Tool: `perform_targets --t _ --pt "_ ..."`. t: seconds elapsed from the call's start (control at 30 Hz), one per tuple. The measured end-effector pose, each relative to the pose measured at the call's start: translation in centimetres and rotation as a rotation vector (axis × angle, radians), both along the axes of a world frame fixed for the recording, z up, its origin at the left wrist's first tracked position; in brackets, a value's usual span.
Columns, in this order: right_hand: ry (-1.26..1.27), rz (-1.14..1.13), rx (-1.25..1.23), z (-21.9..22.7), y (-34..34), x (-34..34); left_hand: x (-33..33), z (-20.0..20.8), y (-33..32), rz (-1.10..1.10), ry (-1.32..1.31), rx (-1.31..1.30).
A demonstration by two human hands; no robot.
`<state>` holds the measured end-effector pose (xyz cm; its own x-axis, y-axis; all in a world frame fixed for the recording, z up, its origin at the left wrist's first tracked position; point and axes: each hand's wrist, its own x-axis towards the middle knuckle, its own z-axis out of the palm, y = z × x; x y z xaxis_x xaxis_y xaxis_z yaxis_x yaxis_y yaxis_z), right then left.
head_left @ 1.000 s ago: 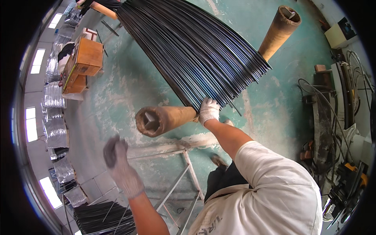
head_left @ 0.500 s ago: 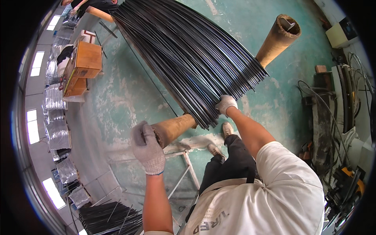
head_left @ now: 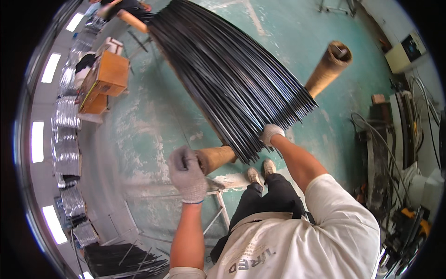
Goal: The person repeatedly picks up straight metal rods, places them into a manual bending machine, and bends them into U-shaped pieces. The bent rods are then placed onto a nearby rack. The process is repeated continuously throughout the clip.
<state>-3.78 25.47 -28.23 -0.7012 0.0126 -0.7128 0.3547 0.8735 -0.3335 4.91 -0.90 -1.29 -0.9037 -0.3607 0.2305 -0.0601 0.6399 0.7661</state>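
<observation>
Many black rods (head_left: 232, 79) touch our right hand (head_left: 272, 134); our left hand (head_left: 187, 176) is beside a brown tube (head_left: 218, 157). Whether our fingers (head_left: 174, 163) pinch anything, we cannot tell.

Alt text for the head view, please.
Gloved right hand at the near ends of long black rods laid side by side; gloved left hand by a brown tube, contact unclear. Another person at the far end.

Head-worn fisheye up high, peering steeply down, right near the close end of the black rods (head_left: 232, 79), facing along them.
</observation>
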Motion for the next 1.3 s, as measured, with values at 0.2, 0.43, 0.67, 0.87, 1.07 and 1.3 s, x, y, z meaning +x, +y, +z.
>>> perform_targets --t 0.2,0.43,0.67,0.87,1.07,1.3 --pt "0.005 0.035 -0.081 -3.0 -1.5 1.5 -0.4 1.2 -0.2 -0.066 0.04 -0.04" --pt "-0.206 -0.616 -0.916 -1.3 -3.0 4.4 -0.1 1.1 -1.5 -0.142 0.119 0.046" --pt "-0.304 -0.676 -1.114 5.0 -4.7 5.5 0.7 1.9 -4.9 -0.352 0.271 -0.103" --pt "0.03 -0.57 -0.445 15.7 -6.5 10.3 5.3 3.4 -5.8 -0.813 0.466 -0.079" --pt "0.011 -0.441 0.044 21.4 -1.8 27.2 5.8 -13.7 -3.7 -0.978 -0.362 0.511" --pt "0.008 -0.59 0.589 29.1 -2.6 49.1 2.3 -20.6 1.1 -0.465 -0.972 1.619"
